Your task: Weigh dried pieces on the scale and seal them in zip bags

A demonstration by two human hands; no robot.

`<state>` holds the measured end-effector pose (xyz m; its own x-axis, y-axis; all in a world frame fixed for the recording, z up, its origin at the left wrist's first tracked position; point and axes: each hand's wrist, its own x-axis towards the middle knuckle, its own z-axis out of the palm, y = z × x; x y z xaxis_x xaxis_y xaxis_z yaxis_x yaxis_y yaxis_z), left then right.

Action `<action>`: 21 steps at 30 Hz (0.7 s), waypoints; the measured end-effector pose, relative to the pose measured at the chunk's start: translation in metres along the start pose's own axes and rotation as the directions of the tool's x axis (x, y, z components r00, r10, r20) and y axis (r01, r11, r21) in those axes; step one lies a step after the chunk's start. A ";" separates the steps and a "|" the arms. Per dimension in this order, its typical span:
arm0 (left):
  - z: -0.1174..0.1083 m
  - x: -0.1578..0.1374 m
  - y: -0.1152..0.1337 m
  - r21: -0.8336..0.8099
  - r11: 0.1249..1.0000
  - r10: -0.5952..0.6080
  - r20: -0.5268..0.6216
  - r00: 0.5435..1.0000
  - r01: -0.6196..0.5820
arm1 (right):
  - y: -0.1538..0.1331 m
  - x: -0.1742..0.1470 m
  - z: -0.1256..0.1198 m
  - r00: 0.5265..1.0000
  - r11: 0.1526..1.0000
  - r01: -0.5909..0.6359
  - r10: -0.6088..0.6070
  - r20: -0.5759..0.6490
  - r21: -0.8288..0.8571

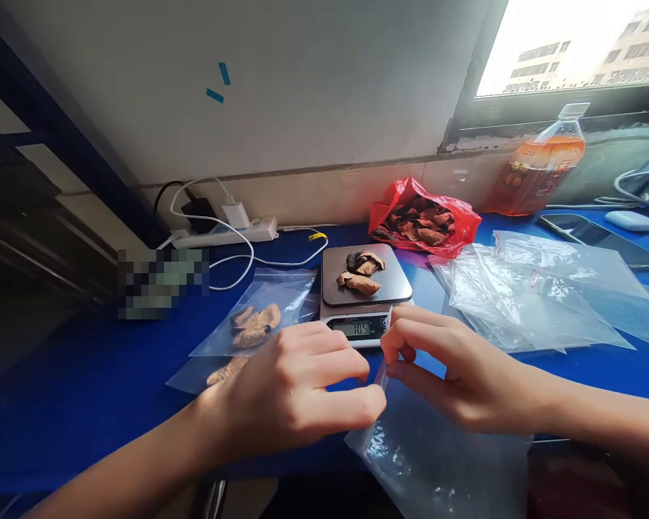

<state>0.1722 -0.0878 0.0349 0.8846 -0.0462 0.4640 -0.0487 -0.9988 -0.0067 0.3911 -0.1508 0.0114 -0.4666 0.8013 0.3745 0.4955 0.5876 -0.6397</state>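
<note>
In front of the scale, my right hand (pixel 438 360) pinches the edge of a clear zip-lock bag (pixel 448 454), which hangs down past the table's front edge. Close beside it, my left hand (pixel 319 382) has its fingers curled at the same edge of the bag; what lies between its fingertips is hidden. A kitchen scale (pixel 329 311) reads 10.5 behind my hands. Brown dried pieces (pixel 361 282), perhaps peel or mushroom, rest on its metal plate. To the left, partly behind my left hand, lie filled zip-lock bags (pixel 292 288) with similar pieces inside.
Behind the scale stands an open red plastic bag (pixel 462 223) full of dried pieces. Flat clear bags (pixel 541 303) are spread at the right, near a phone (pixel 606 238) and a bottle of orange drink (pixel 541 169). A power strip (pixel 259 229) with cables sits at the back left.
</note>
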 end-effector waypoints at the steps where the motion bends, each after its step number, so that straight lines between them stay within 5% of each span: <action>1: -0.002 0.000 0.000 0.004 1.000 0.010 0.012 1.000 -0.010 | -0.001 0.000 -0.001 1.000 1.000 0.007 -0.007 0.022 0.004; 13: -0.011 0.002 0.004 -0.171 0.983 -0.049 0.084 0.995 0.063 | -0.011 -0.003 -0.011 0.970 0.988 0.147 -0.154 0.189 0.052; 17: -0.008 -0.001 -0.002 -0.167 0.983 -0.073 -0.002 0.997 0.071 | -0.008 0.001 -0.010 0.991 0.991 0.106 -0.112 0.079 0.082; 21: -0.002 -0.004 -0.008 -0.164 0.984 -0.083 -0.100 0.991 0.066 | -0.004 0.001 -0.003 0.993 0.985 0.110 -0.114 -0.026 -0.130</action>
<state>0.1680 -0.0794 0.0348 0.8345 0.0389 0.5496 -0.0659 -0.9833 0.1696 0.3906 -0.1519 0.0165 -0.5010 0.7314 0.4627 0.5318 0.6819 -0.5022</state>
